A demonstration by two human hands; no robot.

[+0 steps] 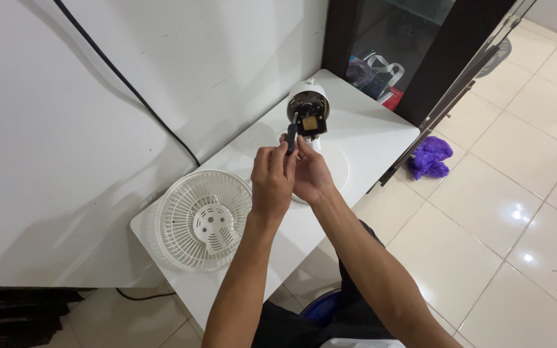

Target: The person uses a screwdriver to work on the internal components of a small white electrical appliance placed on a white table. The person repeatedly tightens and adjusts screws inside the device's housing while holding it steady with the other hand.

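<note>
Hands meet at a black screwdriver [291, 138]: left hand [272, 180] fingers closed on its handle, right hand [311, 175] curled beside. Tip sits against the exposed fan motor [308, 111] standing on the tabletop [381, 138]. A slip could skid the tip or tilt the motor.

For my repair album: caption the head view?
Both hands hold a screwdriver at an opened fan motor.

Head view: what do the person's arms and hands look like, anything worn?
Both arms are bare from elbow to fingers: no sleeves showing, no gloves, no watch, ring or bracelet visible on the left hand or right hand. No markings or cables on them. Dark clothing shows only at the lap below.
</note>
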